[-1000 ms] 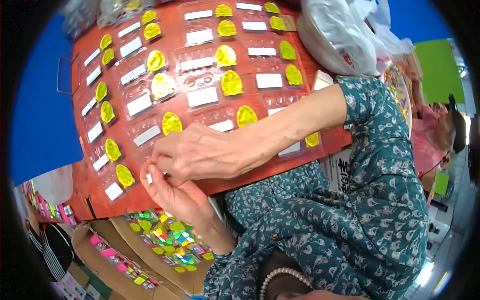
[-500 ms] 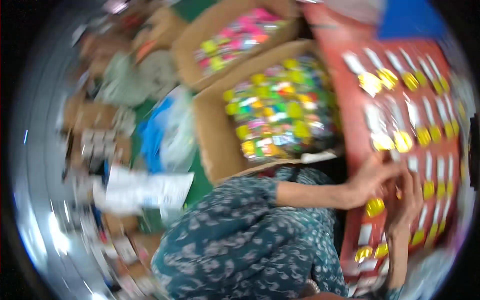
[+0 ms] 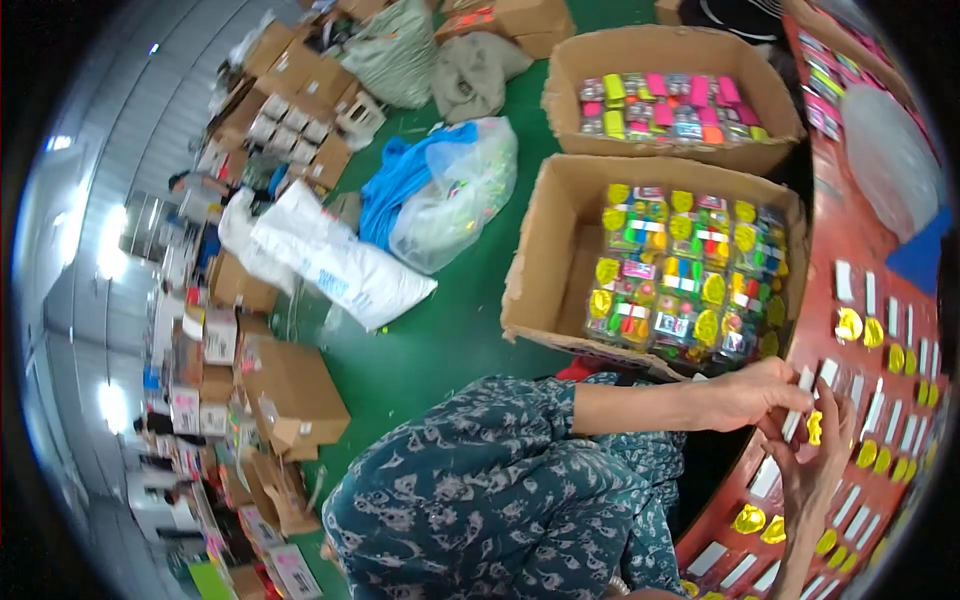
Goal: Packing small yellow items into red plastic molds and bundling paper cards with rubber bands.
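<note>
My left hand (image 3: 762,396) reaches over the red table (image 3: 722,503) and pinches a narrow white strip (image 3: 798,404) between thumb and fingers. Close against it, my right hand (image 3: 822,455) is bent, with its fingertips beside another white strip (image 3: 829,373). A shiny yellow disc (image 3: 815,428) shows between the two hands; whether the right fingers grip it or it lies on the table behind them is unclear. Around both hands, rows of white strips paired with yellow discs (image 3: 750,518) cover the tabletop.
Left of the table stands an open cardboard box (image 3: 545,235) of colourful packs; behind it is another box (image 3: 575,85) with pink and yellow packs. A blue sheet (image 3: 920,258) and clear plastic bag (image 3: 885,155) lie at the far right. Bags and cartons (image 3: 290,385) stand on the green floor.
The view has swung, so boxes and table sit further right and lower, and the picture is sharper. My hands stay close together over the table; the white strip in the left now shows clearly.
</note>
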`<state>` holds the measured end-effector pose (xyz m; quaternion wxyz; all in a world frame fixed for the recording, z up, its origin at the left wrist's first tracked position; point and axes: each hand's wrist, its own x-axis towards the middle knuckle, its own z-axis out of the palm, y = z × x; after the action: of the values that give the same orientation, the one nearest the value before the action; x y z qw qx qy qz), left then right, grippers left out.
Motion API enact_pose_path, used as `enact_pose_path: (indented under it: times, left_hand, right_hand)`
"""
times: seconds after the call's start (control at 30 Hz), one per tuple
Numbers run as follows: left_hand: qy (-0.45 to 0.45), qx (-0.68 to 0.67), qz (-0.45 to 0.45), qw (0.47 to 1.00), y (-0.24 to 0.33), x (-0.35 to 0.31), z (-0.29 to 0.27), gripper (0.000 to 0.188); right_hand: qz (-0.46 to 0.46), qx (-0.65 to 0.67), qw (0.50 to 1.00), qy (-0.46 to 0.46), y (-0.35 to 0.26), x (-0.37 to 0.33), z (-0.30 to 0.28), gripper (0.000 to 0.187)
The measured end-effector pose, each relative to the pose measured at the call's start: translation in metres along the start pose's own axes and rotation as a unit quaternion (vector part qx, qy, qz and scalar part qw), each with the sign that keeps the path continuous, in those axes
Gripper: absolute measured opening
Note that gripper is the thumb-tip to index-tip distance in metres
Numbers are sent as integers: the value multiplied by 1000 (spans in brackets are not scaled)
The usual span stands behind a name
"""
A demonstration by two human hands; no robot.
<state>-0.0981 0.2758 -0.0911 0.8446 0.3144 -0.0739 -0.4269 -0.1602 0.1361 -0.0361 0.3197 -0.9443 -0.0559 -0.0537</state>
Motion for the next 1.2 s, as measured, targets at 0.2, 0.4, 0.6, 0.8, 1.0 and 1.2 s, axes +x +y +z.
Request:
enact_pose_path:
  times: [0.2, 0.4, 0.6, 0.8, 1.0, 1.2]
  left_hand:
    - [-52, -31, -18, 998, 0, -5, -7, 20]
    - [-71, -69, -1, 995, 10, -19, -12, 25]
    - [-92, -164, -7, 982, -10, -13, -5, 18]
    - [-36, -38, 66, 996, -12, -14, 6, 9]
    - [28, 56, 104, 993, -30, 9, -21, 12]
    - [6, 68, -20, 997, -61, 10, 35, 12]
  right_hand:
    - [-41, 59, 995, -75, 33, 5, 2, 97]
    - [-34, 140, 981, -133, -14, 20, 0, 75]
    - [-142, 155, 971, -113, 15, 9, -3, 80]
    - [13, 124, 992, 1, 39, -22, 13, 84]
    - [28, 32, 995, 91, 8, -17, 29, 56]
    - [84, -48, 966, 238, 17, -80, 18, 22]
